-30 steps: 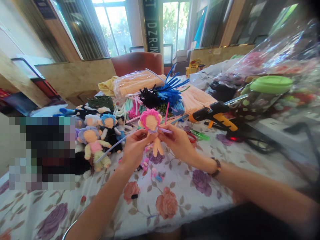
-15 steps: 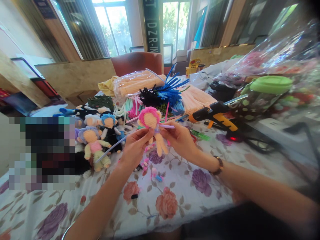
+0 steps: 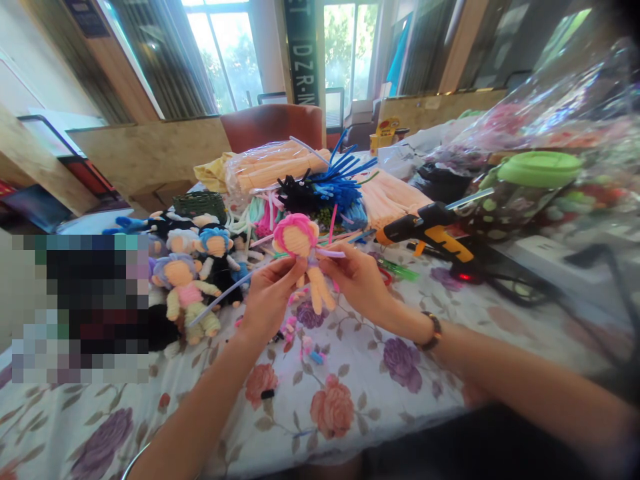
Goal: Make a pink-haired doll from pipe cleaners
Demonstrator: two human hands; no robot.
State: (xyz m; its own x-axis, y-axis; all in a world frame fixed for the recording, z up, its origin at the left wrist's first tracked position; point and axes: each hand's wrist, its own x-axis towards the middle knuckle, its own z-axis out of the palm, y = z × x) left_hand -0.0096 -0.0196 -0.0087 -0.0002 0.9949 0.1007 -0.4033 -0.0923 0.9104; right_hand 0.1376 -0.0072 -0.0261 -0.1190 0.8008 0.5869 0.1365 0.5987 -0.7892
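Note:
A small doll (image 3: 300, 240) with pink hair and peach face and legs is held upright above the table. My left hand (image 3: 273, 287) pinches it at the neck and chest from the left. A long pale purple stem (image 3: 225, 293) sticks out from that hand down to the left. On the doll's other side, my right hand (image 3: 357, 277) has its fingers closed on a short purple stem end (image 3: 331, 254) beside the doll's shoulder. Purple material wraps the doll's upper body. Its arms are hidden or not distinguishable.
Finished dolls (image 3: 187, 287) crowd the left. Bundles of blue stems (image 3: 345, 190) and peach stems (image 3: 280, 167) lie behind the hands. A glue gun (image 3: 430, 230) with a red light stands right. Small scraps (image 3: 315, 357) lie on the flowered tablecloth (image 3: 360, 380).
Both hands and the doll keep nearly the same pose. The whole view has shifted very slightly.

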